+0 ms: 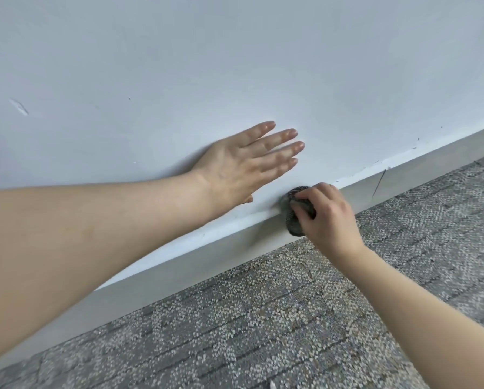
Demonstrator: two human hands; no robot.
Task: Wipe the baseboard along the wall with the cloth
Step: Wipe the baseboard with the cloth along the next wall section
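Note:
A pale grey baseboard (207, 262) runs diagonally from lower left to upper right where the white wall (235, 66) meets the carpet. My right hand (327, 217) is shut on a bunched dark grey cloth (292, 224) and presses it against the baseboard's face and top edge near the middle of the view. My left hand (243, 167) lies flat on the wall just above and left of the cloth, fingers spread and pointing right, holding nothing. Most of the cloth is hidden under my fingers.
Grey patterned carpet (291, 318) covers the floor below the baseboard. The wall carries small scuffs, one at the left (19, 107) and specks near the baseboard's top edge at the right (375, 164). A thin dark line crosses the baseboard (378, 185) right of the cloth.

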